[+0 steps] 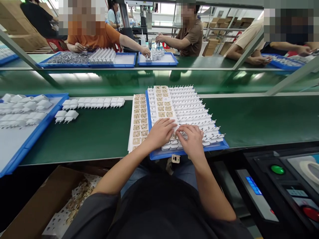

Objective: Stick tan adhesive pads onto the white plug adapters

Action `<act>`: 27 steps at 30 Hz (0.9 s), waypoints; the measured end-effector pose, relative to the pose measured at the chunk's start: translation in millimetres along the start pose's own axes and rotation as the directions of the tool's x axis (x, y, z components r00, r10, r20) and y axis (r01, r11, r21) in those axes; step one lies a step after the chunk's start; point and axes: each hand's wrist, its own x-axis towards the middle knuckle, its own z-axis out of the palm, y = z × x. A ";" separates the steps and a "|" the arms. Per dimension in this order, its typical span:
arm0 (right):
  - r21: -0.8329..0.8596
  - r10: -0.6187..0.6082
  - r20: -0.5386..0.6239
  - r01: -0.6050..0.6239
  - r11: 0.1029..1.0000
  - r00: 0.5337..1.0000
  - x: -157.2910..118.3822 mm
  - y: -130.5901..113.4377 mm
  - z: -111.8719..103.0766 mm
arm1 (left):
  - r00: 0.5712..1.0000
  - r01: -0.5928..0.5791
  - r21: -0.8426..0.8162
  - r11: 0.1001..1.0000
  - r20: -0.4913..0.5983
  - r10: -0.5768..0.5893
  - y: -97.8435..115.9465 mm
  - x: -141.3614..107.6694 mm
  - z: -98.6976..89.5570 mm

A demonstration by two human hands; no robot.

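Note:
Rows of white plug housings with pins (190, 109) fill a blue tray (157, 155) in front of me. Across the tray's left part lies a white sheet with tan stickers (164, 103). My left hand (161, 132) rests on the lower part of that sheet, its fingers stretched out and close together. Beside it my right hand (191, 139) is closed in a pinch at the sheet's lower right edge; what lies between its fingertips is too small to make out. More sticker sheets (137, 121) stick out beneath the tray's left side.
White plugs stand in a row (93, 103) on the green bench (99, 139), near another blue tray (37, 139) at left. A cardboard box (42, 202) with scraps is below left. Machine controls (276, 169) are at lower right. Several people work across the bench.

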 end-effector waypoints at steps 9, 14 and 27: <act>0.305 -0.209 -0.073 0.222 0.926 0.975 -13.0 12.6 -16.1 | 0.997 0.042 -0.016 0.999 0.071 -0.040 -1.0 3.6 0.2; 0.647 0.038 -0.161 0.076 0.759 0.986 -28.3 20.3 -25.9 | 0.985 0.010 -0.043 0.999 -0.173 -0.018 3.6 -6.1 -9.4; 0.711 0.050 0.016 -0.046 0.702 0.999 -66.3 19.3 -34.2 | 0.914 0.295 0.118 0.948 -0.325 -0.243 35.7 -88.0 19.2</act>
